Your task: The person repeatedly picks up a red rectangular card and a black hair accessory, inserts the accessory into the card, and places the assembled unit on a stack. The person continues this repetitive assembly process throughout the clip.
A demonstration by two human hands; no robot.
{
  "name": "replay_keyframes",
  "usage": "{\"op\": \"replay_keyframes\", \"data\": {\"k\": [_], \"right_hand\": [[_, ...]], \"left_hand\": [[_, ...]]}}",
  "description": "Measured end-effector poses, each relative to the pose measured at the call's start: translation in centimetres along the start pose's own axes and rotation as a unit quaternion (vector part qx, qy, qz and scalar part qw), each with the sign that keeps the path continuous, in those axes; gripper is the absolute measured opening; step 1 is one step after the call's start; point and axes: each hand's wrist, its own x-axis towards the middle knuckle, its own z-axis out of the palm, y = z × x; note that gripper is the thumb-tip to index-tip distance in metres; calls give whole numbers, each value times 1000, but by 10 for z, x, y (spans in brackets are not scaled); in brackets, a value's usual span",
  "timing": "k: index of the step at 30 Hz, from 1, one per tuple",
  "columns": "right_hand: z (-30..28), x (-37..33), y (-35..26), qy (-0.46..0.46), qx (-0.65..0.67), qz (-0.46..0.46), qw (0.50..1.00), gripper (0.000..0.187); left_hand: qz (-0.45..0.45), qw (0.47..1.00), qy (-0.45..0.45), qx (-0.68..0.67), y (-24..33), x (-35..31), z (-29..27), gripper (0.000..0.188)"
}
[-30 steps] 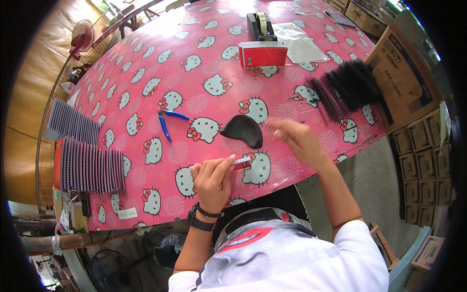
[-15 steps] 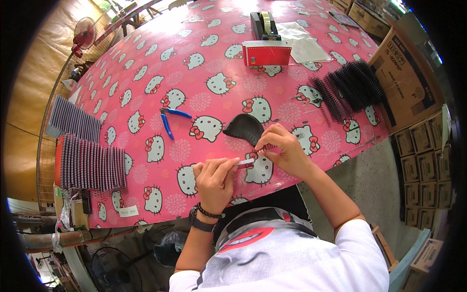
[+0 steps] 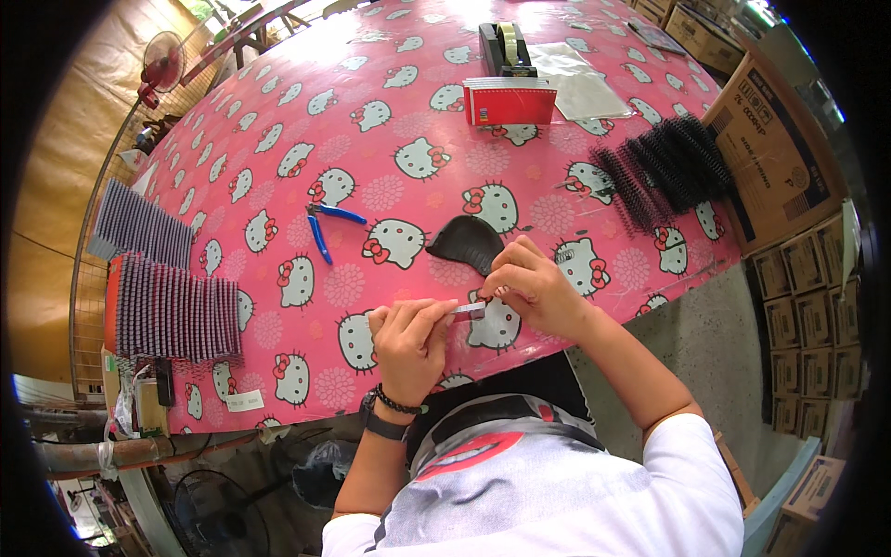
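My left hand point(image 3: 408, 343) is closed on a small, thin notebook point(image 3: 468, 312), seen edge-on, its end sticking out past the fingertips. Just right of that end, my right hand point(image 3: 534, 290) is closed in a pinch on a thin binding coil, mostly hidden by the fingers. Whether the coil has entered the notebook's edge I cannot tell. A black curved dish point(image 3: 464, 243) lies right behind my right fingertips. Farther left rest blue-handled nippers point(image 3: 327, 227), their handles spread.
Stacked notebooks point(image 3: 176, 311) stand at the left edge, with more grey ones point(image 3: 139, 223) behind. Black spiral coils point(image 3: 673, 167) are heaped at the right beside a cardboard box point(image 3: 775, 148). At the back are a red booklet stack point(image 3: 510, 104) and a tape dispenser point(image 3: 504, 51).
My right hand has shifted slightly left and turned, covering the coil that showed beneath its fingers. My left hand and the notebook stay almost in place.
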Motion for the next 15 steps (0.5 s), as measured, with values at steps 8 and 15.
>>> {"op": "replay_keyframes", "data": {"k": [8,15], "right_hand": [[-9,-3,3,-94,52,24,994,22],[-9,-6,-5,-44,16,21,999,18]], "left_hand": [[-4,1000,0,-4,1,1,0,14],[-23,1000,1,6,1,1,3,12]]}}
